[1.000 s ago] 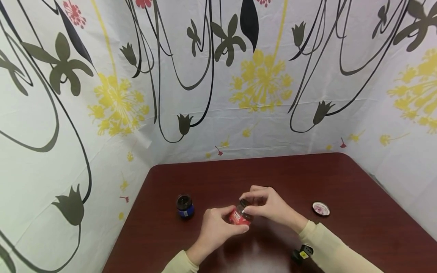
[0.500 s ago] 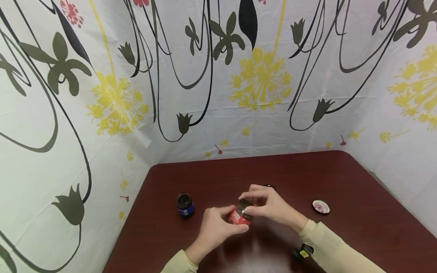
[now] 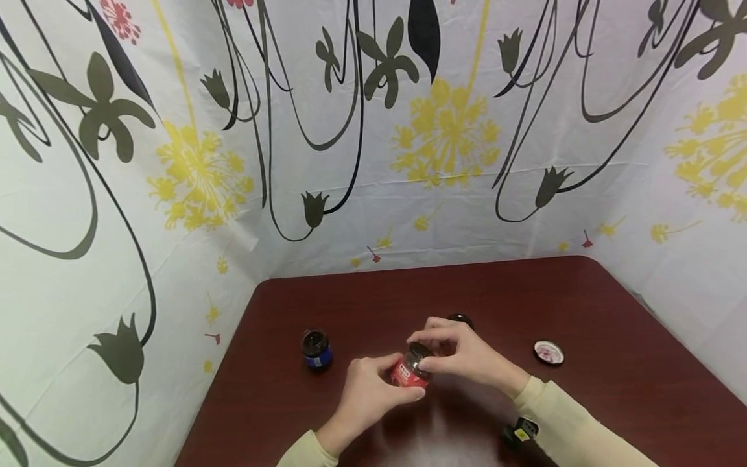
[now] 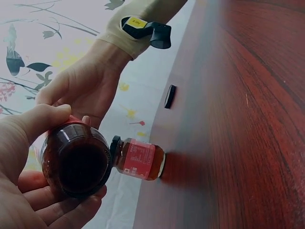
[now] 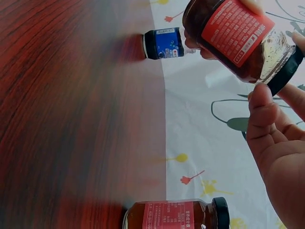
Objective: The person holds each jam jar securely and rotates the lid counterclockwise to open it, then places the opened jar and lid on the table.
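My left hand (image 3: pixel 370 392) grips a glass jar (image 3: pixel 404 373) with a red label and dark brown contents, holding it tilted above the table. The black lid (image 5: pixel 287 70) is at the jar's mouth, and my right hand (image 3: pixel 469 357) pinches its rim between thumb and fingers. In the left wrist view the jar's dark base faces the camera, and the left fingers (image 4: pixel 64 210) curl round its side. Whether the lid is loose on the jar or screwed tight, I cannot tell.
A second red-labelled jar (image 4: pixel 139 160), black lid on, stands behind my right hand. At the left is a blue-labelled jar (image 3: pixel 316 351) without a lid. A loose lid (image 3: pixel 549 353) lies inside-up on the right of the dark red table (image 3: pixel 350 305).
The right fingers have shifted slightly at the lid, while the jar stays in almost the same place. The head view has tipped down a little.
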Tool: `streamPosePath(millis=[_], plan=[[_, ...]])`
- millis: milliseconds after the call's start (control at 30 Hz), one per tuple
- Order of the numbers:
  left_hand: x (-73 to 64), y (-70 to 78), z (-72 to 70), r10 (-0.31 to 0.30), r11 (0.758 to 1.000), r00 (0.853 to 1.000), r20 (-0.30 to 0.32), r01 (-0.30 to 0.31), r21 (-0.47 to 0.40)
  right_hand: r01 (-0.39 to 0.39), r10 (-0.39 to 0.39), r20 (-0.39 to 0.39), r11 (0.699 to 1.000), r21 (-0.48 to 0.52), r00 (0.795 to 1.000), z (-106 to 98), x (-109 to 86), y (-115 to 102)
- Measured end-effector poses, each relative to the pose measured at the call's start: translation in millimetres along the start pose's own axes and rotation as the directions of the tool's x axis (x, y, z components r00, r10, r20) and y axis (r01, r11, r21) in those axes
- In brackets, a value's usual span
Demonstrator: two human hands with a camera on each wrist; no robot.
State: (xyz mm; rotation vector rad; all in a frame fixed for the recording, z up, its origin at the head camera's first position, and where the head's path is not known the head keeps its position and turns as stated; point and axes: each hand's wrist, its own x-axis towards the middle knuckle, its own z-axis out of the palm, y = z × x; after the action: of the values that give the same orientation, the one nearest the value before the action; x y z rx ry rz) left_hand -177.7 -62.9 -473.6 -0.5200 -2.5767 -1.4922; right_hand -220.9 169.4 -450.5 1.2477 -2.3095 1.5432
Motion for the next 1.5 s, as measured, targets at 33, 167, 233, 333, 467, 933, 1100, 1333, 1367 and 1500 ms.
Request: streamPosePath(millis=[33,167,233,333,467,933,1100,1333,1367,1500], plan=[[-0.1,0.3,0.0,0.001,1.000,1.000,-0.004,-0.001,0.000,0.005,-0.005,-0.001,1.000,0.002,1.000,0,0.4,-3],[-1.9,1.5,1.7,0.007,1.000,0.999,-0.040,-0.006,0.009,0.014,-0.014,-0.019,1.000,-0.024,1.000,1,1.3,-9],[-2.9,1.9,3.4,0.018,0.999,0.997,-0.073,-0.016,0.031,-0.002,0.000,-0.035,0.999,-0.048,0.999,2,0.6,-7],[-4.2,2.1,5.5,0.059,0.995,0.990,-0.130,-0.048,0.091,-0.046,0.041,-0.063,0.994,-0.095,0.997,3,0.2,-2],[-4.3,1.3,7.0,0.140,0.980,0.971,-0.196,-0.108,0.168,-0.128,0.112,-0.107,0.979,-0.160,0.988,4,1.8,-1],[-7.9,0.7,10.7,0.252,0.941,0.940,-0.229,-0.183,0.285,-0.417,0.398,-0.156,0.900,-0.124,0.904,10,8.7,-18],[-9.4,3.2,12.1,0.244,0.938,0.945,-0.216,-0.173,0.302,-0.467,0.441,-0.182,0.873,-0.142,0.879,12,9.6,-19],[-10.3,3.2,13.1,0.239,0.938,0.947,-0.215,-0.168,0.303,-0.477,0.452,-0.178,0.869,-0.131,0.874,15,8.2,-19],[-10.3,3.0,13.2,0.239,0.939,0.947,-0.215,-0.169,0.300,-0.476,0.452,-0.177,0.871,-0.126,0.874,15,7.9,-19],[-10.5,3.1,13.3,0.229,0.943,0.949,-0.216,-0.161,0.291,-0.461,0.438,-0.177,0.879,-0.122,0.882,15,7.3,-18]])
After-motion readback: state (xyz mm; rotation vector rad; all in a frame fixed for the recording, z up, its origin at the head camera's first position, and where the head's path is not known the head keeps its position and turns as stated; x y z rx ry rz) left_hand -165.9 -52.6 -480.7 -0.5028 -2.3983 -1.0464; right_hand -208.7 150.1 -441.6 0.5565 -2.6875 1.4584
